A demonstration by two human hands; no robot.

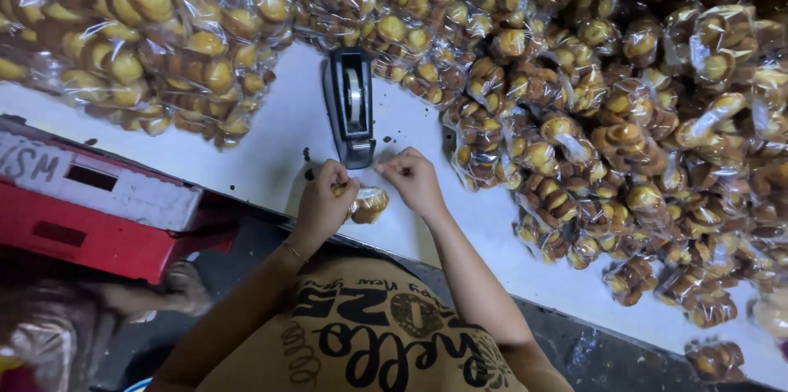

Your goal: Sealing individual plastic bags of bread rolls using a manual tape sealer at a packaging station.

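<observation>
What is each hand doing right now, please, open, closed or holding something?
Left hand: closed, pinching the small clear bag of pastries.
Right hand: fingers pinched together beside the tape dispenser; what they pinch cannot be told.

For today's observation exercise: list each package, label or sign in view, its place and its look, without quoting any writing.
Small clear bag of golden pastries: between both hands, table edge.
Heaps of clear pastry bags: right and far side.
Red crate, white lettered panel: left.

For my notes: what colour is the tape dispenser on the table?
The tape dispenser is black or dark grey, seen in the head view.
</observation>
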